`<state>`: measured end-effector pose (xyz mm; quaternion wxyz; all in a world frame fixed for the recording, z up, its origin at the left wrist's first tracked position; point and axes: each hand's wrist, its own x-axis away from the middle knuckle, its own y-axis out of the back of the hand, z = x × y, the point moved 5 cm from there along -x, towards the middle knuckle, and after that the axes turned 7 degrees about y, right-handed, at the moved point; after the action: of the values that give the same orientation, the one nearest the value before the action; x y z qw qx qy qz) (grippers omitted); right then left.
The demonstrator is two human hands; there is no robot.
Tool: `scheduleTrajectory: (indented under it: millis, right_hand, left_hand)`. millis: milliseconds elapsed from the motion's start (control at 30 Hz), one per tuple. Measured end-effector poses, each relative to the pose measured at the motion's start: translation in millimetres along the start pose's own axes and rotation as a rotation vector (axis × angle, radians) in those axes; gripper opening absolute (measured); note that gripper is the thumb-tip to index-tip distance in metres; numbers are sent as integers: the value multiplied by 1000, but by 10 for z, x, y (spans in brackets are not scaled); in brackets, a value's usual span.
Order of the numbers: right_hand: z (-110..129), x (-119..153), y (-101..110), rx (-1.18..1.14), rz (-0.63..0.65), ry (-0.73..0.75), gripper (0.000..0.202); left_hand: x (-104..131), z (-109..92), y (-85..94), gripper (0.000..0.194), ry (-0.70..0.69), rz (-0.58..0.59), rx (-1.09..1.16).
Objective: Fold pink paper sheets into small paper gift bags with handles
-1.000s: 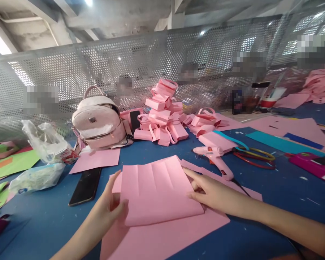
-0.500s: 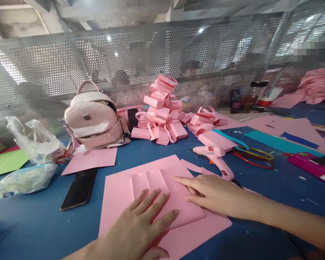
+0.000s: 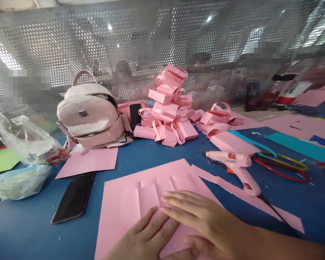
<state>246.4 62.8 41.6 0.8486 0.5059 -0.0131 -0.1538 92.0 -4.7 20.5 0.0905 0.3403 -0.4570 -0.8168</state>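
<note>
On the blue table in front of me lies a large pink paper sheet [image 3: 115, 213]. Several upright creases or slits mark a pink folded paper piece [image 3: 146, 198] on top of it. My left hand [image 3: 151, 234] rests on this piece with its fingers spread. Beside it and partly over its fingertips, my right hand [image 3: 206, 222] lies flat, fingers stretched to the left across the creased strips. Neither hand grasps anything. The lower part of the paper is hidden under the hands. A pink glue gun [image 3: 238, 166] lies to the right of the sheet, its cord trailing toward me.
A stack of pink paper bags [image 3: 168, 108] and a pale backpack [image 3: 93, 112] stand at the back against a perforated metal screen [image 3: 151, 39]. A phone [image 3: 74, 200], a plastic bag [image 3: 18, 184] and a pink sheet [image 3: 89, 162] lie left. Paper strips [image 3: 295, 146] and cables [image 3: 284, 168] lie right.
My right hand has gone from pointing at the paper's right side to lying flat beside my left fingers. More creases show on the paper. The view has tilted down and come closer.
</note>
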Motion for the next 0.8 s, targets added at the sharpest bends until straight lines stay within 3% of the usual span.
scheduleTrajectory:
  millis: [267,400,567,800]
  right_hand:
    - [-150,-14,103,-31,-71,-39,56]
    - [-154,-46,160,-47,-101,-98,54]
    - [-170,-89,176,-57,-14,-126,53]
    - [-198,-97,155,-92,-46,-114,52]
  left_hand:
    - [33,231,-85,45,30,36,-38]
    - [68,250,-155,47,12,122,-15]
    - [95,277,-195,48,38,111,26]
    - [78,293,-206,45,24,116,-15]
